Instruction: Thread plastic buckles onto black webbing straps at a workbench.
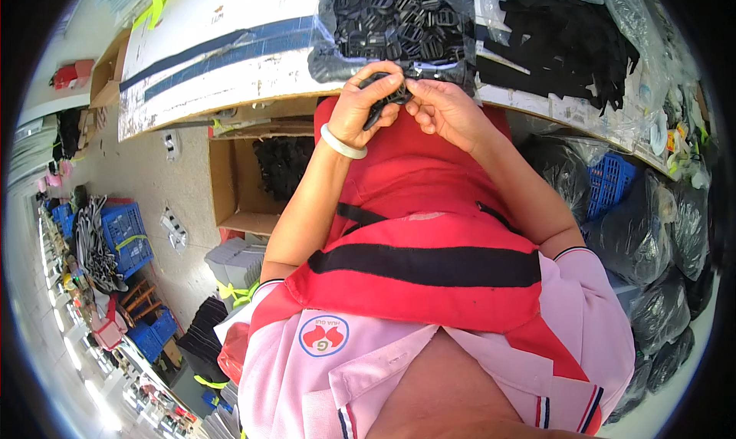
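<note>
- Head view: the left hand (359, 105) curls its fingers around black plastic pieces (397, 95), just near of the bag of buckles (330, 69).
- Right hand (448, 109): thumb and forefinger close together; any pinch cannot be told.
- A steady left grip likely helps.

Held pc. (397, 95) blk (same as the buckles (406, 23) & strips (567, 48)). Tabletop (222, 13) wht w/ 2 dk-blue bands (230, 62). Apron (429, 174) red w/ wide blk stripe (429, 265); shirt (579, 316) pink, collar trim (542, 413) striped navy/wht/red; badge (323, 336) wht w/ blue ring, red shapes, bit of grn. Bracelet (343, 144) wht-ish. Carton (225, 182) brn, R-side crate (611, 182) blue.
</note>
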The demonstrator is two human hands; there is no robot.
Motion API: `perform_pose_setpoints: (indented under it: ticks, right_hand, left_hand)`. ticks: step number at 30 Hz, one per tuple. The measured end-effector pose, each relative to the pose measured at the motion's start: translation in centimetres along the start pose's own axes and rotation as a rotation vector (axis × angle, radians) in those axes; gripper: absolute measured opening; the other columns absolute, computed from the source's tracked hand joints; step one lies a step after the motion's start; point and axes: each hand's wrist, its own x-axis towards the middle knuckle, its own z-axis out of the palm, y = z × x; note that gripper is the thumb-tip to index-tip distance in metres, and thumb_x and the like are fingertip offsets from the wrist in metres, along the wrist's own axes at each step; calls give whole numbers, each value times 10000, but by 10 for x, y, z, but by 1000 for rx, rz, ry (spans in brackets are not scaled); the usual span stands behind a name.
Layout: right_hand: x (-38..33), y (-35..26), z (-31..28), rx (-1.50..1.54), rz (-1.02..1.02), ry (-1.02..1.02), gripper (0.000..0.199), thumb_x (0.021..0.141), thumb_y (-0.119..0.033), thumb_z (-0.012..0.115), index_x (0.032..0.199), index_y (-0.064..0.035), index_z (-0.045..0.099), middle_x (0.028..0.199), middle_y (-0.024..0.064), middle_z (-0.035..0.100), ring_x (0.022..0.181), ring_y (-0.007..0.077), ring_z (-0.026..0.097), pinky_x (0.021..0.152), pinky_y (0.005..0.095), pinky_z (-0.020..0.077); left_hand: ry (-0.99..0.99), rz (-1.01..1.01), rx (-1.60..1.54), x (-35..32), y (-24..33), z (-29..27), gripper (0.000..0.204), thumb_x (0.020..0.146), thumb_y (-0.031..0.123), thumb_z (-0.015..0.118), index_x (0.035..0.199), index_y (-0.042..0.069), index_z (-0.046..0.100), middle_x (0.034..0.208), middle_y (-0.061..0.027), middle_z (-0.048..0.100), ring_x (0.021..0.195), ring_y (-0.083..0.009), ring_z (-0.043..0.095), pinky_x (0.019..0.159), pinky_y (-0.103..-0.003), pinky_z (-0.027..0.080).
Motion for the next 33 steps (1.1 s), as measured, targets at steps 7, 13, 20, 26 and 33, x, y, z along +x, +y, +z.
perform_pose_setpoints:
  ticks: [7,13,20,26,33]
  right_hand:
    - [-17,32,-3,-189,103,58,179,941,-223,566,915,-47,576,691,2,546,468,32,439,411,183,333]
    - [-25,38,-14,-87,168,34,185,941,-227,580,896,-48,580,709,8,575,511,31,482,435,183,352]
    - [-29,59,-30,365,323,-96,185,957,-213,554,957,-35,605,751,-1,604,529,16,459,455,150,344]
    - [-46,54,-15,-19,297,-33,244,963,-257,544,967,-24,617,755,13,612,558,42,514,471,166,398]
    - [-54,-50,-57,-1113,-519,479,161,889,-188,610,970,-53,647,761,44,625,664,154,606,611,267,494]
  left_hand:
    - [-102,-79,-435,-27,-31,-37,170,929,117,550,1091,71,574,994,-121,613,736,-229,618,409,-229,403]
    - [85,-161,-568,-47,-77,-56,192,952,189,545,1101,71,573,1029,-101,628,1008,-329,636,513,-284,504]
    - [49,-143,-314,-54,-83,-30,206,918,131,612,1087,15,639,872,-56,604,676,-140,570,470,-228,416]
    - [107,143,288,-51,-81,-31,184,846,45,683,1019,-18,664,768,-51,613,582,-132,547,418,-202,356]
    - [52,-228,-346,-54,-75,-37,132,911,128,621,1006,36,613,838,-66,604,664,-178,582,367,-220,386]
